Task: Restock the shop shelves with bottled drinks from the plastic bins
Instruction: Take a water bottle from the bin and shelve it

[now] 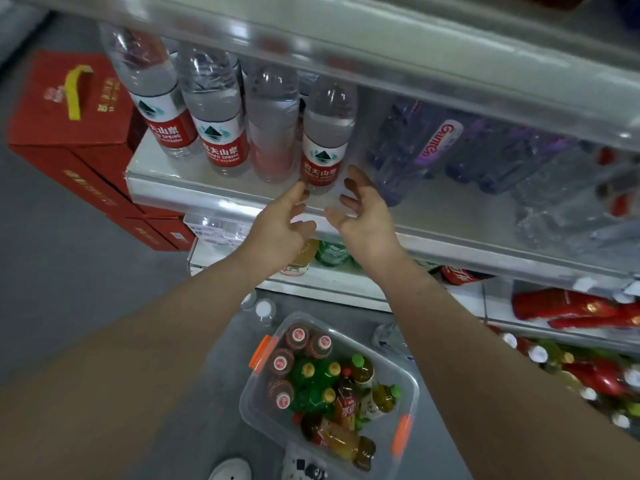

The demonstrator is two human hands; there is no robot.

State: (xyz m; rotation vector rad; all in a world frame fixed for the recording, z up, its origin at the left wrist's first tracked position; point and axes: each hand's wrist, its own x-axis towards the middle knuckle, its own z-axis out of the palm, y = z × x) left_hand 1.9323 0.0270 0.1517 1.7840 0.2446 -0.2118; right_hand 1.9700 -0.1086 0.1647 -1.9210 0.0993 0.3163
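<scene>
L hand [282, 225] and R hand [367, 216] are raised side by side at the front lip of the white shelf [166, 168]. Palms face each other, fingers are loosely spread and half bent, and neither hand holds anything.

Task item: water btl [325, 140], upright, red-and-white label, at the shelf front, 12 o'clock from the hands. L fingertips [300, 192] are just beside its base; contact cannot be confirmed. R fingertips [353, 173] are near its lower side at 4 o'clock.

Shelf contents:
- Three more water btls [214, 126] of the same type, upright in a row, at 9 o'clock from the first.
- Purple-label btls [433, 140] at 3 o'clock. They are blurred and appear to lie on their sides.

Clear plastic bin [414, 386] sits on the floor at 6 o'clock from the hands, w/ orange latches [259, 351] at both ends. Bin contents:
- Four brown btls w/ red-and-white caps [298, 336], upright, at the bin's 11 o'clock corner.
- Green btls w/ gold caps [311, 379], upright, at ctr.
- Tea-coloured btls w/ green caps [363, 370], at 2 o'clock.
- Amber btls [349, 443] lying flat, at the 6 o'clock end.

Surroundings:
- Red cartons [69, 109], stacked, top one w/ yellow handle, at 9 o'clock from the shelf.
- White-capped btls [265, 309] stand on the floor just beside the bin's 11 o'clock corner.
- Lower shelf under the hands carries an orange btl [304, 254] and a green btl [332, 252].
</scene>
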